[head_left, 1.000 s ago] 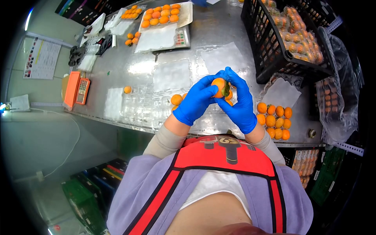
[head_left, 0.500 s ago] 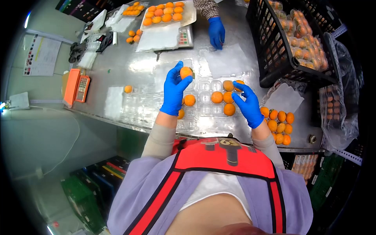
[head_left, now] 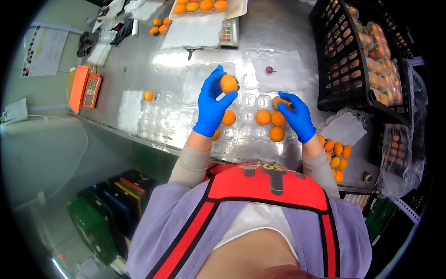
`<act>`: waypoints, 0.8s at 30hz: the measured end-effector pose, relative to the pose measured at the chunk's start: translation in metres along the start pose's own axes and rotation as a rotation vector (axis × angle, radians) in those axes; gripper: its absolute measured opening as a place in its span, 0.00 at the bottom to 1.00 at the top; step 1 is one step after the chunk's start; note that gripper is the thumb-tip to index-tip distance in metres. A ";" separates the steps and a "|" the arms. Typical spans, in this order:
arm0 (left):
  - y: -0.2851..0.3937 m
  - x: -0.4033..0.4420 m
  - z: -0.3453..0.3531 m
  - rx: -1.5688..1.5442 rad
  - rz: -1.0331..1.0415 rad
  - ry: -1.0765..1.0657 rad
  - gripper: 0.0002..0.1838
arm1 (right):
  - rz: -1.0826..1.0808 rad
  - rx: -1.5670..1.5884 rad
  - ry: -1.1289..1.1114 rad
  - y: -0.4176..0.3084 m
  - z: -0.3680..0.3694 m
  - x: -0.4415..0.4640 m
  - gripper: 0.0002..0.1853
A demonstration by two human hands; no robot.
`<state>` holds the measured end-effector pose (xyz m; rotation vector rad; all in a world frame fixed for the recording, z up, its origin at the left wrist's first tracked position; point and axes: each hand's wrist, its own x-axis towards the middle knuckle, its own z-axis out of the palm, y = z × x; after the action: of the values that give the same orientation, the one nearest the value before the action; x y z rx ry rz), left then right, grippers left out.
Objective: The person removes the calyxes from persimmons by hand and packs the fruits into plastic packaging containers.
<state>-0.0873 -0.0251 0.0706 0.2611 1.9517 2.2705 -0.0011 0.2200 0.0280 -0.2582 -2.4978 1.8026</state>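
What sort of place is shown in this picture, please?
Probably a fruit-packing room: clear plastic trays, some holding orange fruit, lie on a metal table, and a black crate beside them holds fruit in clear packs.

I have two gloved hands: my left hand [head_left: 210, 104] and my right hand [head_left: 297, 117]. I count one orange fruit [head_left: 228, 84] in my left, two fruits [head_left: 228, 117] just beside that wrist, at least four [head_left: 263, 117] by my right, and one lone fruit [head_left: 148, 96]. Four loose fruits [head_left: 163, 29] sit near one grey scale [head_left: 229, 33]. I also see one dark red fruit [head_left: 269, 69], one black crate [head_left: 341, 51] and one orange keypad device [head_left: 84, 89].
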 end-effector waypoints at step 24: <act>0.015 0.005 0.001 0.132 0.307 0.056 0.41 | 0.184 -0.600 0.034 0.060 -0.002 0.152 0.27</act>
<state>-0.0919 -0.0253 0.0857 0.5535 2.2287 2.3496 -0.1447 0.2650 -0.0368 -0.5468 -3.0052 1.0221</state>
